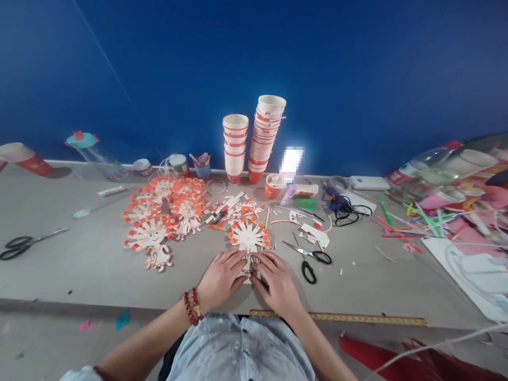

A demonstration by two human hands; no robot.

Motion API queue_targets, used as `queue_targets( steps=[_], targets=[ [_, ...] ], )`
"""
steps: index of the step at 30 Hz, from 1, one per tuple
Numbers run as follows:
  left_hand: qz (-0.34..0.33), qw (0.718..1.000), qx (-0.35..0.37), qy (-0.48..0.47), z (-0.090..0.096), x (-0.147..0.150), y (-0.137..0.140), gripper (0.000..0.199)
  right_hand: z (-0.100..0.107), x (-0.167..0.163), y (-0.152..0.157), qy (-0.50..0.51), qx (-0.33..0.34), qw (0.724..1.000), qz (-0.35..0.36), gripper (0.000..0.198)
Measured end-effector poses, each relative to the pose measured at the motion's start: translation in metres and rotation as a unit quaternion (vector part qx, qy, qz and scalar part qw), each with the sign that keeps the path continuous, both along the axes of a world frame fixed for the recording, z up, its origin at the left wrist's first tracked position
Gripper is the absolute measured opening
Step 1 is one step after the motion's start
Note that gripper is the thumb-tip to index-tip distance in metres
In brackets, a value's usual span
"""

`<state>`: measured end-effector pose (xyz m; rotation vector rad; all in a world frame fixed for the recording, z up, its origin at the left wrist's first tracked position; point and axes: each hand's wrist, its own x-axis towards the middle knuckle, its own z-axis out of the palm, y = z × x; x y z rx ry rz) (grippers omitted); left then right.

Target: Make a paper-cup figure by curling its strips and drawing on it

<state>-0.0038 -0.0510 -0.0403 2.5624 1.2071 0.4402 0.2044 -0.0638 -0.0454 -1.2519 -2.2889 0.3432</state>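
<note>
A paper-cup cutout with a white, petal-like fringe and orange-red tips (pixel 248 237) lies flat on the table in front of me. Below it sits a white paper piece with a drawn outline (pixel 248 266), partly covered by my fingers. My left hand (pixel 224 275) rests on this piece's left side, fingers stretched out and lying flat. From the right, my right hand (pixel 278 280) lies on it in the same way. Something dark shows under the right hand; I cannot make out what. Scissors with black handles (pixel 309 256) lie open just right of that hand.
Finished-looking fringed paper figures (pixel 159 233) are heaped at left. Two stacks of paper cups (pixel 235 151) stand by the blue wall. Paper scraps (pixel 250 209), a glue gun (pixel 337 198), another scissors (pixel 27 243) and a straw pile (pixel 432 222) lie around.
</note>
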Motion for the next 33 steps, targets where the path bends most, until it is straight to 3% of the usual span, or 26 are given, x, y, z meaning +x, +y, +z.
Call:
queue_targets(
  steps=[33],
  targets=[
    [0.001,1.0,0.001,0.023,-0.0017,0.0019,-0.0017,0.046,-0.0018,0.0004,-0.0004,0.004,-0.01,1.0,-0.009,0.022]
  ],
)
